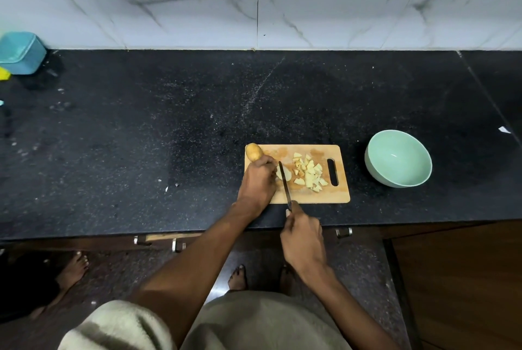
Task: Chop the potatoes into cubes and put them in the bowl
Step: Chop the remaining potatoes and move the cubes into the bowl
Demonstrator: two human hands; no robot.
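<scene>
My left hand (258, 180) curls over a potato piece (284, 173), mostly hiding it; my right hand (302, 236) grips the knife (285, 184), handle hidden. Cubes (309, 171) lie at 3 o'clock of the blade, bowl (398, 158) beyond

No readable text, label, brand, number or sign was found anywhere in the head view.
</scene>
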